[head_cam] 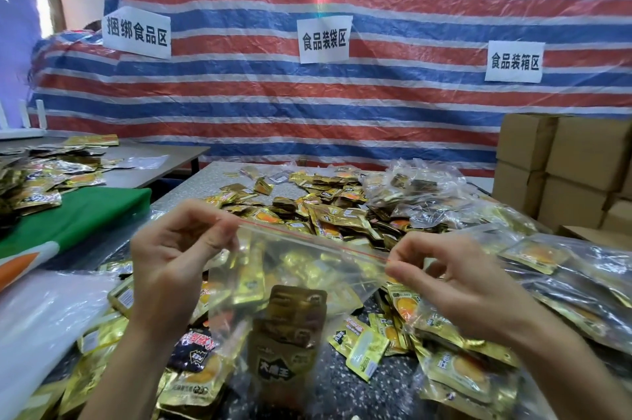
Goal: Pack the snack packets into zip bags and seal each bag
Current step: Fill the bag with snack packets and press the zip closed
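Note:
A clear zip bag (301, 279) with a red strip along its top hangs in front of me, above the table. Gold snack packets (290, 327) sit inside it. My left hand (171, 255) pinches the bag's top left corner between thumb and fingers. My right hand (455, 279) pinches the top right end of the zip strip. The strip runs taut and slanted between both hands. Loose gold snack packets (328, 210) lie heaped across the speckled table (342, 378) beyond and under the bag.
Filled clear bags (561, 269) pile up at the right. Cardboard boxes (564, 173) stack at the far right. A stack of empty plastic bags (37, 320) lies at the left, beside a green cloth (78, 214). A second table (147, 166) with packets stands at the back left.

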The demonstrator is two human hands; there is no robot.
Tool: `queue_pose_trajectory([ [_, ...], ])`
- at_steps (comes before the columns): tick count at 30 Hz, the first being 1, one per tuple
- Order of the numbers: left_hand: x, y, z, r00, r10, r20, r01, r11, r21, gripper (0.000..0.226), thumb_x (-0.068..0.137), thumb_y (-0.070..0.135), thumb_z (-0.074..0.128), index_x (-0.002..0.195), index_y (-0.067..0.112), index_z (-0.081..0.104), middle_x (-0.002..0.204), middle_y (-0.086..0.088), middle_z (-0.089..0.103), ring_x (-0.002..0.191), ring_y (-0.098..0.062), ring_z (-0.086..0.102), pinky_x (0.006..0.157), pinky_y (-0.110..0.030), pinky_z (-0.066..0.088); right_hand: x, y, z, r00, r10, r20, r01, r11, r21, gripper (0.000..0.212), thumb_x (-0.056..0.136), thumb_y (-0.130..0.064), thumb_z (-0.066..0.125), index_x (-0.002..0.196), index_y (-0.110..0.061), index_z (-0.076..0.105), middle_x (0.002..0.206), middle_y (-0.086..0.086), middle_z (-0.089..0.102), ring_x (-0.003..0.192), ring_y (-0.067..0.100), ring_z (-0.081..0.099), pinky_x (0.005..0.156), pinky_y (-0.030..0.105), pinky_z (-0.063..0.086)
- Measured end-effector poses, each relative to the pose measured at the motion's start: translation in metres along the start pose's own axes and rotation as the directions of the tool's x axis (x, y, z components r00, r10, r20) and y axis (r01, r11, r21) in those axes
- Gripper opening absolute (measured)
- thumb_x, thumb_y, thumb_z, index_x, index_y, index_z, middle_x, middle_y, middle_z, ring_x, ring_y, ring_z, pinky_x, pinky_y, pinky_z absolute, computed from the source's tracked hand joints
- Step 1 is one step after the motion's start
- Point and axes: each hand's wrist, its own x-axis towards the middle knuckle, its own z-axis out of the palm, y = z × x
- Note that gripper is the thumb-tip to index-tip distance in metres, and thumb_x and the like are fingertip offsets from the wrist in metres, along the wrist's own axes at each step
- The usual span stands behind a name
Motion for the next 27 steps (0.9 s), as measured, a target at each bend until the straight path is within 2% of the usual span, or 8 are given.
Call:
queue_pose_trajectory([
  [3, 0.000, -0.001, 0.004, 0.999, 0.016, -0.029, -0.017, 1.000, -0.009, 0.013, 0.085, 0.035, 0.072, 0.081, 0.023, 0.070, 0.064, -0.003, 0.063, 0.060, -0.024, 0.059, 0.062, -0.030, 0.051, -0.007, -0.002, 0.020, 0.989, 0.099, -0.110, -0.079, 0.981, 0.175, 0.013, 0.093, -0.030, 0.065, 0.082, -0.022, 0.067, 0.085, -0.003, 0.069, 0.076, 0.013, 0.064, 0.075, 0.037, 0.057],
  [5, -0.002, 0.000, 0.016, 0.999, 0.011, -0.032, -0.012, 0.999, -0.036, 0.017, 0.090, 0.039, 0.069, 0.083, 0.024, 0.068, 0.066, -0.001, 0.065, 0.061, -0.022, 0.062, 0.063, -0.028, 0.054, -0.018, -0.004, 0.038, 0.979, 0.200, -0.049, -0.163, 0.899, 0.406, 0.020, 0.093, -0.031, 0.070, 0.094, -0.013, 0.061, 0.098, -0.002, 0.073, 0.090, 0.012, 0.069, 0.085, 0.036, 0.058],
  [8, -0.003, 0.006, 0.040, 1.000, -0.012, -0.011, 0.011, 0.995, -0.095, 0.014, 0.092, 0.037, 0.065, 0.085, 0.025, 0.066, 0.068, 0.003, 0.067, 0.062, -0.019, 0.064, 0.061, -0.026, 0.056, -0.034, -0.004, 0.059, 0.955, 0.279, 0.105, -0.283, 0.735, 0.616, 0.072, 0.065, -0.039, 0.088, 0.121, -0.016, 0.049, 0.122, -0.007, 0.071, 0.113, 0.013, 0.068, 0.098, 0.034, 0.055],
  [11, -0.004, 0.011, 0.065, 0.997, -0.065, -0.043, 0.058, 0.989, -0.137, 0.020, 0.088, 0.044, 0.070, 0.083, 0.025, 0.066, 0.068, -0.001, 0.065, 0.060, -0.022, 0.060, 0.058, -0.028, 0.052, -0.049, -0.001, 0.077, 0.957, 0.268, 0.116, -0.287, 0.792, 0.539, 0.095, 0.056, -0.038, 0.097, 0.138, -0.038, 0.049, 0.127, -0.014, 0.066, 0.120, 0.006, 0.062, 0.102, 0.035, 0.048],
  [17, 0.004, 0.026, 0.102, 0.984, -0.099, -0.151, 0.069, 0.978, -0.197, 0.010, 0.088, 0.030, 0.066, 0.080, 0.025, 0.069, 0.070, 0.003, 0.064, 0.061, -0.013, 0.061, 0.057, -0.020, 0.052, -0.053, 0.002, 0.062, 0.946, 0.318, -0.054, -0.214, 0.743, 0.634, 0.032, 0.070, -0.034, 0.086, 0.099, -0.030, 0.072, 0.098, 0.004, 0.077, 0.094, 0.019, 0.072, 0.081, 0.029, 0.052],
  [21, 0.009, 0.034, 0.112, 0.989, -0.145, -0.005, 0.144, 0.983, -0.116, 0.015, 0.091, 0.032, 0.066, 0.098, 0.019, 0.069, 0.089, 0.001, 0.074, 0.082, -0.016, 0.073, 0.072, -0.026, 0.059, -0.046, 0.010, 0.018, 0.902, 0.400, -0.164, -0.194, 0.713, 0.674, 0.014, 0.079, -0.037, 0.076, 0.090, -0.030, 0.071, 0.099, 0.003, 0.078, 0.088, 0.019, 0.075, 0.066, 0.032, 0.060],
  [25, -0.003, 0.030, 0.113, 0.939, -0.322, 0.121, 0.317, 0.947, 0.057, 0.052, 0.079, 0.042, 0.070, 0.127, 0.029, 0.060, 0.116, 0.014, 0.067, 0.103, -0.001, 0.067, 0.077, -0.011, 0.054, -0.028, 0.041, -0.036, 0.740, 0.583, -0.336, -0.270, 0.715, 0.645, 0.011, 0.086, -0.032, 0.075, 0.082, -0.023, 0.070, 0.089, 0.007, 0.077, 0.077, 0.026, 0.074, 0.049, 0.032, 0.054],
  [27, -0.012, 0.026, 0.109, 0.917, -0.365, 0.159, 0.352, 0.930, 0.105, 0.047, 0.079, 0.042, 0.068, 0.125, 0.033, 0.062, 0.116, 0.016, 0.068, 0.105, 0.001, 0.066, 0.078, -0.013, 0.055, -0.015, 0.065, -0.064, 0.622, 0.658, -0.424, -0.333, 0.712, 0.618, 0.012, 0.091, -0.027, 0.073, 0.088, -0.015, 0.070, 0.088, 0.011, 0.076, 0.081, 0.033, 0.072, 0.058, 0.040, 0.057],
])
